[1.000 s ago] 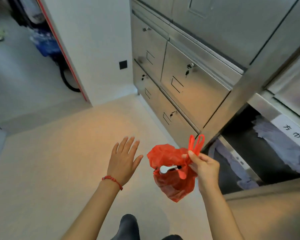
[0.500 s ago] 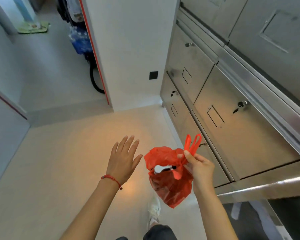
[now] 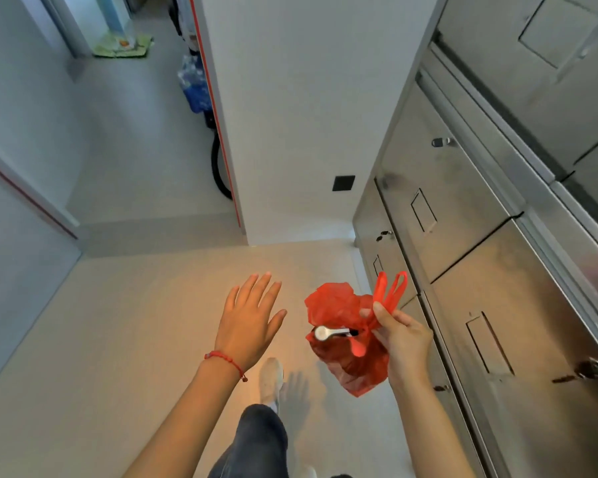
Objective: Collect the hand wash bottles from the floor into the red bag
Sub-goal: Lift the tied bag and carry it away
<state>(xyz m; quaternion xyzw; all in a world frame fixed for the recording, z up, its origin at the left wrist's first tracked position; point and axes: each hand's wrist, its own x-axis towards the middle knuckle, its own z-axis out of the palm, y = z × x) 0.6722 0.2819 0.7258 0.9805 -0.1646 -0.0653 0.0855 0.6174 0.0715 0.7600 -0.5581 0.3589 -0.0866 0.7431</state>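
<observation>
The right hand [image 3: 399, 334] pinches the twin loop handles of the thin crinkled red plastic bag [image 3: 351, 343], which hangs just beside the open, empty left hand [image 3: 247, 322], fingers spread. A white pump head of a hand wash bottle [image 3: 328, 332] pokes from the bag's mouth, its long axis pointing toward the left hand. No bottle shows on the pale beige floor [image 3: 118, 339]; the free left hand seems better placed to reach one.

Bag [image 3: 351, 360] between left hand [image 3: 247, 322], cabinets [image 3: 463, 270].

view swung left off the open shelf | white shoe [image 3: 271, 377] stepped forward
</observation>
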